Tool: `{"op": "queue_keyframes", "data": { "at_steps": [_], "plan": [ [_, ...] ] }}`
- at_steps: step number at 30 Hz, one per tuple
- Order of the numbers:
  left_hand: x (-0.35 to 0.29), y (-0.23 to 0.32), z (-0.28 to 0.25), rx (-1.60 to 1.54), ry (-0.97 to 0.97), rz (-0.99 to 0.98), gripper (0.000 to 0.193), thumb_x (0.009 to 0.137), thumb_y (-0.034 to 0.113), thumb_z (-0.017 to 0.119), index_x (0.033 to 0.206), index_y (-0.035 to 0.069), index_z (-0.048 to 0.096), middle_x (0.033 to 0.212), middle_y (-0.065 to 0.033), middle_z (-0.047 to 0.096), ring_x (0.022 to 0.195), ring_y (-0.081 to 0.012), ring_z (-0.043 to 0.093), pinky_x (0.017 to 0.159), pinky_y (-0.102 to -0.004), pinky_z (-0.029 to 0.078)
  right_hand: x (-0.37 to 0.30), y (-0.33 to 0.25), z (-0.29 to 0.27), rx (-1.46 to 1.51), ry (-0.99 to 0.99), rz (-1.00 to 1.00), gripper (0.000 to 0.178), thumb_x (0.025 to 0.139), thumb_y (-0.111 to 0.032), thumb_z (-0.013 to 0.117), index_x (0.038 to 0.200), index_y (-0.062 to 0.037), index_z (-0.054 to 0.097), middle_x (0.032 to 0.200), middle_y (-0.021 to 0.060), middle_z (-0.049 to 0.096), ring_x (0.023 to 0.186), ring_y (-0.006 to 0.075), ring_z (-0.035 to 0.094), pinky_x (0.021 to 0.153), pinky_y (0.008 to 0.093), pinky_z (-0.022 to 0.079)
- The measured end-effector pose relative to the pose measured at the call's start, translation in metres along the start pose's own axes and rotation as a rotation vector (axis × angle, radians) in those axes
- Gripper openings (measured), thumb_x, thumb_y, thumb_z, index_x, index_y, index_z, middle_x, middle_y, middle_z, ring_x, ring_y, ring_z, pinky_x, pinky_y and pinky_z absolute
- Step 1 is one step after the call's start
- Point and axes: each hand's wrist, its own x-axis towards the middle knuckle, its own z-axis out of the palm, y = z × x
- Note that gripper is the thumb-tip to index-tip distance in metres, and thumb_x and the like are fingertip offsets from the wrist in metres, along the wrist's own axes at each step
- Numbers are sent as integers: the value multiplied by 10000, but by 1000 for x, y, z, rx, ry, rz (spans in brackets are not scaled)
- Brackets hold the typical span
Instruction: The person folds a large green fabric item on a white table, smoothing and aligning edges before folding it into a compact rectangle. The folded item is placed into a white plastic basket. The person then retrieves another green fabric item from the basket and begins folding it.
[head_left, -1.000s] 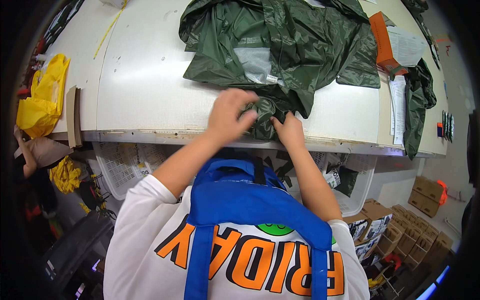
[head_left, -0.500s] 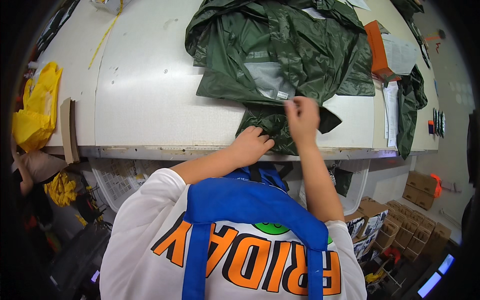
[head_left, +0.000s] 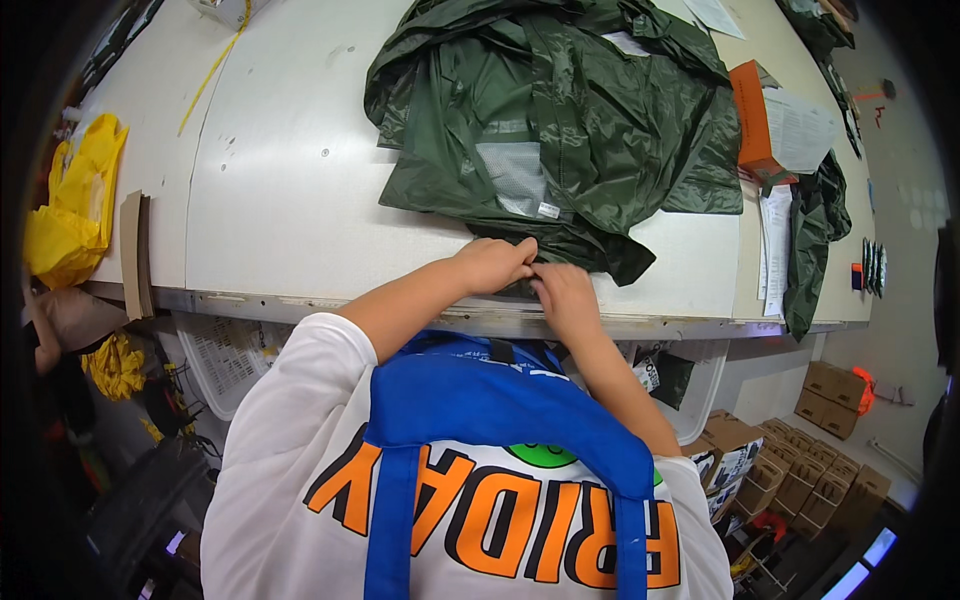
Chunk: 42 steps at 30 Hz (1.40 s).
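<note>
A dark green rain jacket (head_left: pixel 600 120) lies crumpled across the far middle of the worktable, its grey mesh lining (head_left: pixel 512 172) and a small white label (head_left: pixel 548 210) showing. Its near end is bunched close to the table's front edge. My left hand (head_left: pixel 497 263) has its fingers closed on that bunched green fabric. Close beside it, fingertips almost meeting, my right hand (head_left: pixel 568 300) pinches the same near part. The exact bit of cloth between the fingers is mostly hidden by the hands.
The pale worktable (head_left: pixel 290 200) ends in a metal front edge. On the left are a yellow garment (head_left: pixel 85 200) and a cardboard strip (head_left: pixel 133 255). An orange box (head_left: pixel 755 125), papers (head_left: pixel 775 245) and more green fabric (head_left: pixel 805 275) lie right. A white basket (head_left: pixel 225 365) sits below.
My right hand has come down from the label area toward the left hand. The near flap that hung toward the table edge is now gathered up under both hands.
</note>
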Motion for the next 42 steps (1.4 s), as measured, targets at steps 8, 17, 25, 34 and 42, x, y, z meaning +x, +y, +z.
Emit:
{"op": "queue_keyframes", "data": {
  "at_steps": [8, 17, 25, 34, 42],
  "plan": [
    [-20, 18, 21, 424, 323, 276, 365, 731, 280, 711, 1022, 74, 632, 1026, -66, 572, 995, -245, 518, 896, -378, 396, 5, 38, 7, 309, -72, 181, 130, 785, -40, 622, 913, -51, 641, 902, 127, 629, 855, 330, 590, 757, 412, 465],
    [10, 8, 6, 340, 110, 159, 191, 845, 217, 612, 967, 75, 569, 759, -95, 639, 796, -293, 613, 771, -406, 431, 35, 58, -16, -132, -2, 326, 305, 766, -163, 714, 1025, -46, 602, 961, 151, 633, 874, 340, 628, 760, 413, 511],
    [41, 2, -6, 154, -3, -40, 135, 895, 167, 519, 1019, 113, 515, 818, -105, 646, 813, -332, 616, 755, -449, 452, 52, 70, -21, -102, -103, 404, 271, 799, -233, 691, 1010, -92, 594, 890, 124, 678, 806, 334, 655, 677, 409, 528],
    [37, 1, 9, 467, 229, 136, 148, 851, 207, 577, 947, 96, 562, 909, -67, 657, 1048, -296, 570, 795, -444, 420, 51, 74, -11, -310, -9, 461, 224, 856, -152, 593, 1041, -41, 529, 975, 161, 637, 778, 374, 657, 657, 432, 547],
    [26, 0, -5, 471, 136, 253, 457, 734, 425, 712, 1007, 79, 593, 1165, -93, 597, 1245, -334, 441, 908, -483, 406, 62, 72, -19, -307, 40, 457, 151, 881, -131, 524, 1010, -52, 533, 830, 154, 645, 667, 407, 637, 571, 453, 522]
  ]
}}
